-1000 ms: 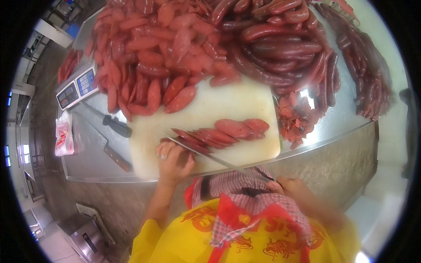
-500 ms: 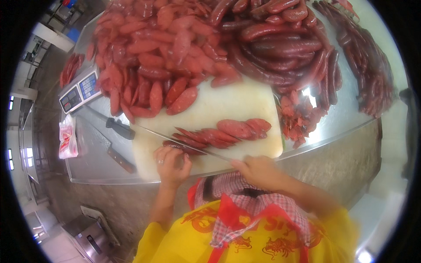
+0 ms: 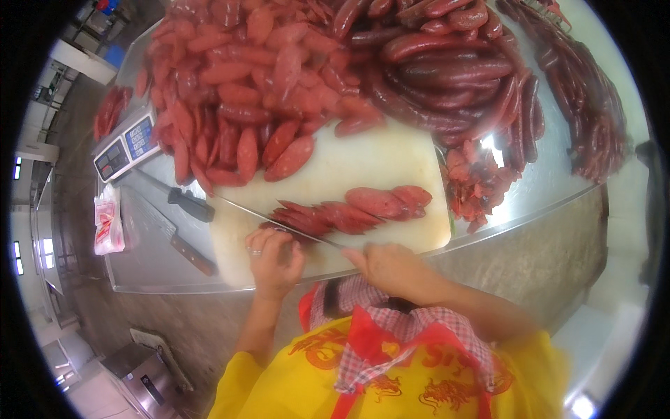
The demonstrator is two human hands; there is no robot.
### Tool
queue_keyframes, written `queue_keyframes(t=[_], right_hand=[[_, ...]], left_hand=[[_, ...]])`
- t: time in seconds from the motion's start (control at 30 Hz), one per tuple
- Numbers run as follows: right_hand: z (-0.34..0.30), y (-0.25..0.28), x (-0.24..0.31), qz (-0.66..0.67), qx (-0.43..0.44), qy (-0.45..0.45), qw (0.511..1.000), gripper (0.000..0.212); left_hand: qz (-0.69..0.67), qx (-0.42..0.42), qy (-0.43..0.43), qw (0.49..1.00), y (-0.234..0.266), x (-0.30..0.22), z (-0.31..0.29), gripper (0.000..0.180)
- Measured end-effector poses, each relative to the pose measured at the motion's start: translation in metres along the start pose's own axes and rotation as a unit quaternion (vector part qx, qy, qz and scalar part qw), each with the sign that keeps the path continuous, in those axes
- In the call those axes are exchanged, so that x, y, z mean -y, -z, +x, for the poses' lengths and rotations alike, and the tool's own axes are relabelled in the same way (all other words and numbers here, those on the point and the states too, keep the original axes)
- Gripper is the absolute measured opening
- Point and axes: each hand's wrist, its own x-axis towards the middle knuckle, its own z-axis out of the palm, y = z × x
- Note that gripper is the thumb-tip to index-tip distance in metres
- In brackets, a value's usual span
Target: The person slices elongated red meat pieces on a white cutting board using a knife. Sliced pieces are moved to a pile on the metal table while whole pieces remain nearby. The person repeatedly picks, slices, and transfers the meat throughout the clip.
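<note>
A row of slanted sausage slices [image 3: 377, 202] lies across the white cutting board [image 3: 356, 157]. My left hand [image 3: 273, 264], fingers curled in, presses on the near left end of that row and holds the uncut piece of sausage, mostly hidden beneath the fingers. The handle of a long thin knife [image 3: 244, 208] is closed in my right hand [image 3: 391, 269]. Its blade slants up and left over the sausage, just beyond my left fingertips, its tip near the board's left edge. The blade hides part of the cut.
A large heap of sliced sausage [image 3: 244, 84] covers the board's far left. Whole sausages [image 3: 447, 77] pile up at the far right, beside reddish scraps [image 3: 474, 178]. On the metal table [image 3: 139, 269] are a scale [image 3: 125, 146], a black-handled tool [image 3: 190, 204] and a wooden-handled knife [image 3: 192, 255].
My right hand has shifted left toward my left hand, and the knife's handle end has come with it. My left hand stays on the sausage, almost unmoved.
</note>
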Motion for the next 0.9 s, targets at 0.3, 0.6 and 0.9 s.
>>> queue_keyframes(t=[0.3, 0.6, 0.9], right_hand=[[-0.091, 0.051, -0.021, 0.049, 0.064, -0.092, 0.992, 0.066], [0.004, 0.004, -0.005, 0.006, 0.046, 0.009, 0.999, 0.066], [-0.056, 0.072, -0.108, 0.162, 0.187, -0.104, 0.963, 0.079]], left_hand=[[0.026, -0.035, 0.036, 0.998, -0.004, 0.002, -0.008, 0.031], [0.037, -0.003, 0.026, 0.999, -0.002, -0.006, -0.008, 0.029], [-0.09, -0.114, 0.326, 0.934, -0.018, -0.024, -0.017, 0.036]])
